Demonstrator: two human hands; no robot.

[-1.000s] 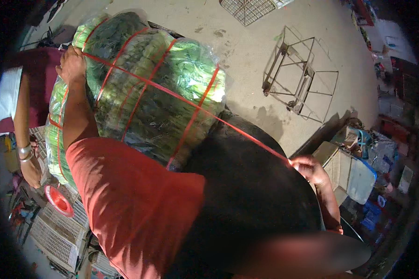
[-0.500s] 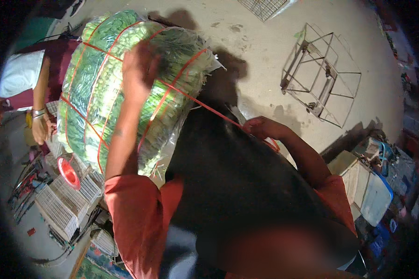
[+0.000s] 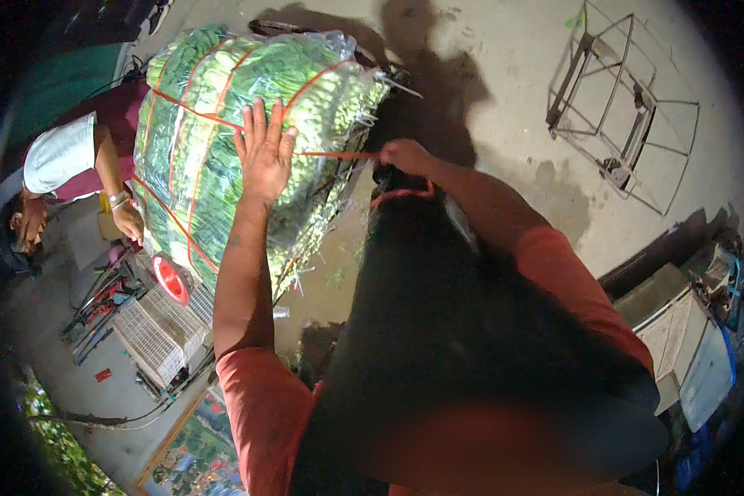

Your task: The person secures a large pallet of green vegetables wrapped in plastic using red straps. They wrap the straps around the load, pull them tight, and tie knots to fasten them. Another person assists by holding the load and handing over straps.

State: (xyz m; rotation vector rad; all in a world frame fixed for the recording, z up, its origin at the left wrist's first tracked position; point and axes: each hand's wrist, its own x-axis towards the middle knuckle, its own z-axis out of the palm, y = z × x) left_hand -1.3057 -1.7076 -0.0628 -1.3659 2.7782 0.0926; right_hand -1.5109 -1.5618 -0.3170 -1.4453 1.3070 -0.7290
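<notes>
Wearing a red shirt (image 3: 269, 413), the person had both arms out in front. The right hand (image 3: 405, 157) was curled up tight, with its fingers closed around a thin red strap (image 3: 339, 155). A bit of the same red color made a loop (image 3: 403, 194) just below that hand. The strap went straight across to the left hand (image 3: 264, 161), which lay flat with its fingers spread wide. That hand gripped nothing and rested on top of a big bundle of greens (image 3: 217, 178). I could not tell how hard it pushed. The bundle sat ahead and to the left, wrapped in shiny clear plastic, with more red straps around it. Just past its near left side was a round red spool (image 3: 170, 279), next to a white crate (image 3: 153, 339) with lots of little holes. Farther left, another person in dark red and white had one hand (image 3: 128, 221) near the bundle, with a silver band on the wrist. Off to the right stood a pale box (image 3: 657, 331). Farther away, a thin metal frame (image 3: 624, 112) was on the gray floor (image 3: 512, 116).
</notes>
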